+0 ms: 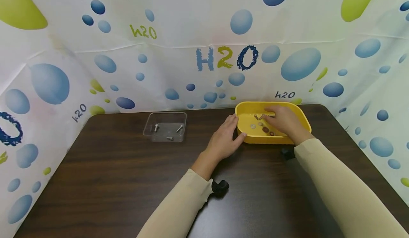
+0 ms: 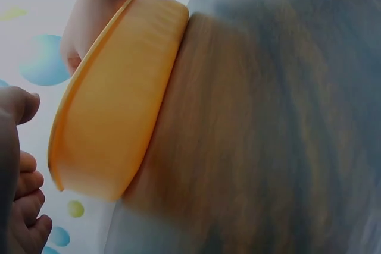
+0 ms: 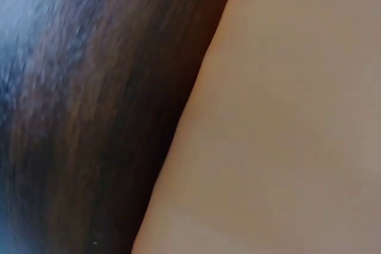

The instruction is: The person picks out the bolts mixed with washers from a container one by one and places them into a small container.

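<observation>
A yellow tray (image 1: 271,139) stands at the back right of the dark table, its outer side filling much of the left wrist view. My left hand (image 1: 224,137) rests at the tray's left end, fingers fairly straight, thumb at the front corner. Inside the tray, my right hand (image 1: 285,120) reaches down with its fingers among small metal screws (image 1: 259,117); I cannot tell whether it pinches one. Nearer the front of the tray lie silver coins (image 1: 253,126) and brown coins (image 1: 265,129). The right wrist view shows no fingers.
A clear plastic box (image 1: 164,139) with several screws (image 1: 179,128) stands at the back, left of the tray. Behind the dark wooden table (image 1: 127,181) hangs a white curtain (image 1: 179,64) with blue and green spots. Each sleeve cuff has a black wrist camera (image 1: 220,187).
</observation>
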`<state>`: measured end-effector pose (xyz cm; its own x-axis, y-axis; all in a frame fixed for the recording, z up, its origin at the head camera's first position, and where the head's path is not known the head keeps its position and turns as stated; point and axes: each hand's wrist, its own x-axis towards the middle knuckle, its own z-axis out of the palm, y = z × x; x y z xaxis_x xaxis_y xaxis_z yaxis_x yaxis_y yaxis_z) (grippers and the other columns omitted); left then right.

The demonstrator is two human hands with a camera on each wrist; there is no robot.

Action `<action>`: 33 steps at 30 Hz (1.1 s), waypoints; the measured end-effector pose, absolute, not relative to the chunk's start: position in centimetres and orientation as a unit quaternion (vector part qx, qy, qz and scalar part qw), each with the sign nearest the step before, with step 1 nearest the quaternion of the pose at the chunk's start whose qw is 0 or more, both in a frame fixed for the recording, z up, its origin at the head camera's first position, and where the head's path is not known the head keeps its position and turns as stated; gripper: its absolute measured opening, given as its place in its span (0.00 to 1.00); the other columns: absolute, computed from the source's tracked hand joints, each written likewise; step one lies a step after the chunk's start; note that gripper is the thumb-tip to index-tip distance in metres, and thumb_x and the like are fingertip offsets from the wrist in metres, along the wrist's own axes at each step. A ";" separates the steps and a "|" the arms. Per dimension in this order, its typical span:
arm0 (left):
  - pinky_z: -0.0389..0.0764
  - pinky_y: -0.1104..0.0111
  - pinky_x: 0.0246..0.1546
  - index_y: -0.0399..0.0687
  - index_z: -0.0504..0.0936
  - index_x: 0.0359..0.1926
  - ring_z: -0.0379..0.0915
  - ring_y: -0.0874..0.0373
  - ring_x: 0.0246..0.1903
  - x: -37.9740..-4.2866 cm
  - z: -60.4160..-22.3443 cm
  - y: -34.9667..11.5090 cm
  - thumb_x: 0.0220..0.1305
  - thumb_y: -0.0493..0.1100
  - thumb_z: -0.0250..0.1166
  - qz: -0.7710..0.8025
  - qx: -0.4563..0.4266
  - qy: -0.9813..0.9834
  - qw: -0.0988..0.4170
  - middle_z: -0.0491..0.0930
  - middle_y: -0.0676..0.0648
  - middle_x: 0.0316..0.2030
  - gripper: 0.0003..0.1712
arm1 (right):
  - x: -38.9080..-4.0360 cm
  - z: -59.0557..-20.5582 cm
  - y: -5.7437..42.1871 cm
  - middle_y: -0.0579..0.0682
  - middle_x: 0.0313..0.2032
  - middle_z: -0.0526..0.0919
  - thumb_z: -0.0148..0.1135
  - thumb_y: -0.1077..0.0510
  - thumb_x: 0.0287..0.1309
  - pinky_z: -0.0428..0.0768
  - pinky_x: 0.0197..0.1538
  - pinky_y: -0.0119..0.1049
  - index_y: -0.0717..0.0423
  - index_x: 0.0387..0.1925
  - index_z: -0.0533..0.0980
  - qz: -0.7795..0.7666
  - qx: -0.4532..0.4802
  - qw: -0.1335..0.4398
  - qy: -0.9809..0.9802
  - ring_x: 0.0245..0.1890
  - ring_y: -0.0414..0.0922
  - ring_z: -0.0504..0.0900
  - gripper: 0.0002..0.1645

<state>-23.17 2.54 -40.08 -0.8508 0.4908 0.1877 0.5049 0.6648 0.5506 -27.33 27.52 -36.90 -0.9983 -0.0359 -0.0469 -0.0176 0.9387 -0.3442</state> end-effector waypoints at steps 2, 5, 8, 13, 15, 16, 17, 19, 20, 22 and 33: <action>0.54 0.58 0.75 0.47 0.52 0.77 0.42 0.56 0.77 -23.1 -40.2 2.9 0.73 0.62 0.51 -0.299 -0.272 -0.915 0.011 0.48 0.48 0.78 0.42 | -27.5 -37.1 27.7 0.63 0.62 0.75 0.58 0.49 0.67 0.63 0.69 0.61 0.59 0.65 0.72 -0.168 -0.023 0.021 0.985 0.63 0.63 0.71 0.30; 0.53 0.59 0.75 0.47 0.52 0.77 0.43 0.55 0.77 -23.1 -40.4 3.2 0.73 0.62 0.50 -0.289 -0.269 -0.918 0.013 0.48 0.47 0.78 0.41 | -27.8 -37.4 27.8 0.63 0.62 0.76 0.58 0.50 0.67 0.64 0.69 0.61 0.59 0.65 0.72 -0.161 -0.028 0.026 0.986 0.62 0.63 0.72 0.29; 0.54 0.58 0.75 0.45 0.54 0.77 0.43 0.55 0.77 -23.1 -40.6 3.4 0.74 0.61 0.49 -0.284 -0.269 -0.920 0.021 0.49 0.46 0.77 0.40 | -28.0 -37.8 27.8 0.62 0.62 0.76 0.57 0.51 0.68 0.63 0.69 0.62 0.58 0.66 0.72 -0.165 -0.022 0.038 0.985 0.61 0.62 0.72 0.29; 0.54 0.58 0.75 0.43 0.56 0.76 0.44 0.54 0.77 -23.2 -40.8 3.5 0.74 0.60 0.50 -0.274 -0.270 -0.922 0.032 0.50 0.46 0.77 0.39 | -28.3 -38.4 27.8 0.59 0.56 0.80 0.57 0.53 0.68 0.69 0.65 0.60 0.56 0.62 0.74 -0.173 -0.020 0.048 0.984 0.51 0.57 0.75 0.23; 0.55 0.58 0.74 0.42 0.56 0.76 0.44 0.54 0.77 -23.3 -40.9 3.6 0.74 0.60 0.50 -0.268 -0.271 -0.924 0.034 0.50 0.45 0.77 0.39 | -28.4 -38.6 27.8 0.58 0.52 0.81 0.58 0.54 0.68 0.72 0.62 0.58 0.55 0.58 0.76 -0.172 -0.026 0.047 0.984 0.45 0.55 0.75 0.20; 0.55 0.58 0.74 0.42 0.56 0.76 0.44 0.54 0.77 -23.3 -40.9 3.6 0.74 0.60 0.50 -0.267 -0.272 -0.924 0.034 0.51 0.46 0.77 0.39 | -28.4 -38.7 27.7 0.58 0.50 0.81 0.58 0.55 0.67 0.73 0.60 0.57 0.55 0.57 0.77 -0.170 -0.030 0.045 0.984 0.44 0.55 0.75 0.19; 0.55 0.58 0.74 0.42 0.56 0.76 0.44 0.54 0.77 -23.3 -40.9 3.5 0.74 0.60 0.50 -0.266 -0.272 -0.924 0.035 0.51 0.45 0.77 0.39 | -28.4 -38.7 27.7 0.57 0.48 0.81 0.57 0.55 0.67 0.74 0.58 0.56 0.55 0.55 0.77 -0.169 -0.034 0.044 0.984 0.43 0.54 0.75 0.17; 0.55 0.57 0.74 0.42 0.57 0.75 0.45 0.54 0.76 -23.3 -40.9 3.5 0.74 0.59 0.50 -0.265 -0.273 -0.924 0.037 0.51 0.45 0.77 0.39 | -28.4 -38.7 27.6 0.57 0.46 0.82 0.57 0.56 0.67 0.75 0.56 0.55 0.56 0.54 0.77 -0.162 -0.041 0.042 0.985 0.42 0.54 0.75 0.16; 0.56 0.57 0.74 0.42 0.57 0.75 0.45 0.54 0.76 -23.3 -40.9 3.5 0.74 0.59 0.50 -0.264 -0.273 -0.924 0.038 0.51 0.45 0.77 0.39 | -28.4 -38.8 27.5 0.57 0.47 0.82 0.58 0.56 0.67 0.75 0.57 0.55 0.56 0.55 0.77 -0.160 -0.042 0.042 0.985 0.42 0.54 0.75 0.17; 0.56 0.57 0.74 0.42 0.57 0.75 0.45 0.53 0.76 -23.2 -40.9 3.5 0.74 0.60 0.50 -0.263 -0.274 -0.924 0.040 0.52 0.45 0.77 0.39 | -28.4 -38.8 27.5 0.58 0.49 0.81 0.58 0.56 0.67 0.74 0.58 0.56 0.57 0.57 0.76 -0.158 -0.044 0.048 0.985 0.43 0.54 0.75 0.19; 0.56 0.58 0.74 0.42 0.56 0.76 0.45 0.53 0.76 -23.1 -40.9 3.4 0.74 0.60 0.50 -0.258 -0.274 -0.926 0.041 0.52 0.45 0.77 0.39 | -28.5 -38.8 27.2 0.60 0.56 0.79 0.60 0.56 0.68 0.72 0.64 0.57 0.60 0.64 0.72 -0.157 -0.056 0.079 0.983 0.47 0.55 0.75 0.26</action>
